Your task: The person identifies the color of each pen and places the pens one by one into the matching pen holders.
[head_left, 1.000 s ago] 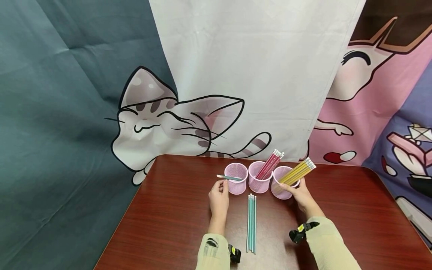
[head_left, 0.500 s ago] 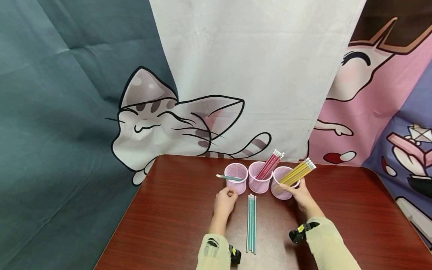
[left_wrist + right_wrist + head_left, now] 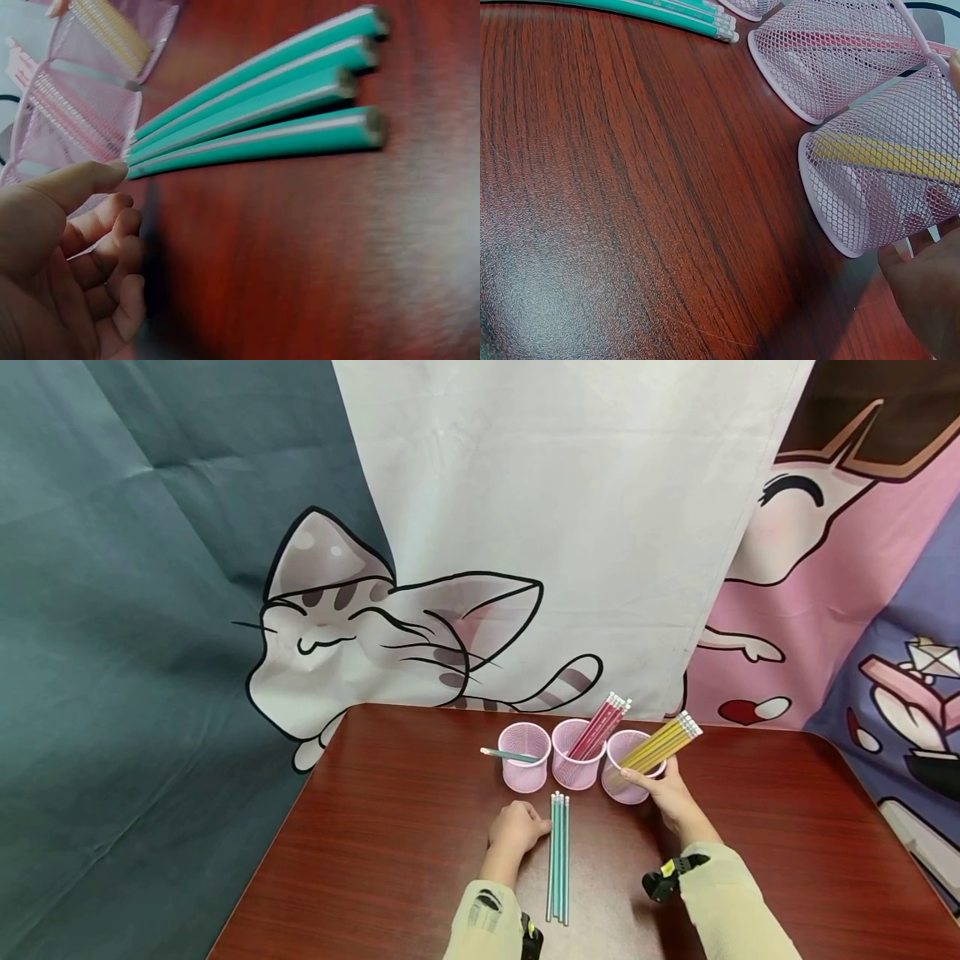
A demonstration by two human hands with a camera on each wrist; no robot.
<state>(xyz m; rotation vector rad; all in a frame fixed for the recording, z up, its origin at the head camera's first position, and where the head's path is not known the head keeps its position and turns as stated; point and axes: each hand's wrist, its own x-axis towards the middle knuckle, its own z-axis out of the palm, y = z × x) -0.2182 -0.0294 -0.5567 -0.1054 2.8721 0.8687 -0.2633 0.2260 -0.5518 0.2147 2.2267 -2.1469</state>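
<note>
My left hand [image 3: 517, 828] is beside the left side of a row of several green pencils [image 3: 558, 858] lying on the table. In the left wrist view its fingers [image 3: 120, 259] are loosely curled with nothing in them, and the thumb reaches the eraser ends of the pencils. My right hand [image 3: 670, 795] grips the right pink mesh pen cup [image 3: 619, 785], thumb at the near rim and the other fingers around its side. Yellow pencils [image 3: 660, 743] lean in that cup. In the right wrist view the hand [image 3: 930, 289] is partly cut off by the frame.
The left pink mesh cup [image 3: 525, 778] has one green pencil [image 3: 510, 755] leaning out over its left rim. The middle mesh cup [image 3: 576, 775] holds red pencils [image 3: 600, 727]. All three stand in a row on the brown table [image 3: 375, 843], before a printed cloth backdrop [image 3: 465, 510].
My left hand has let go of the green pencil in the left cup and moved down and right to the row of green pencils. The right hand stays on its cup.
</note>
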